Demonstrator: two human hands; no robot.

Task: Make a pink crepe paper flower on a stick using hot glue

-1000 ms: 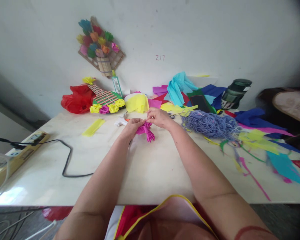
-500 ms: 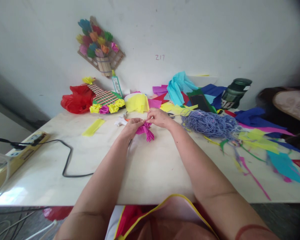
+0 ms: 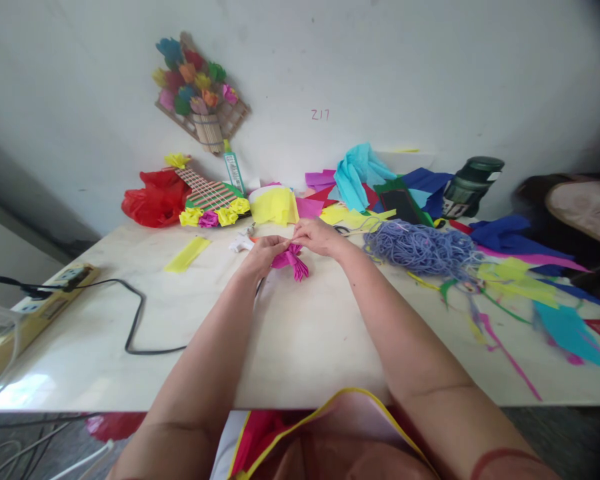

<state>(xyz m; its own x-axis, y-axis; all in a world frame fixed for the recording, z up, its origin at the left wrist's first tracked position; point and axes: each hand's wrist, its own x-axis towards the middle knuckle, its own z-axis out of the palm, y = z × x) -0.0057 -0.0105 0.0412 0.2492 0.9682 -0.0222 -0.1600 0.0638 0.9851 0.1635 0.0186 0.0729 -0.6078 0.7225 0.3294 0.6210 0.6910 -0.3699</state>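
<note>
Our forearms reach out over the pale surface (image 3: 300, 347) toward its middle. There our left hand (image 3: 263, 256) and right hand (image 3: 318, 237) both pinch a folded magenta paper piece (image 3: 292, 260) between them, just above the surface. Right of it lies purple yarn (image 3: 420, 248); farther back, yellow paper (image 3: 274, 205).

pink pleated paper (image 3: 291, 260) half hidden under fingers (image 3: 273, 245), power strip (image 3: 10, 320) cut off left
</note>
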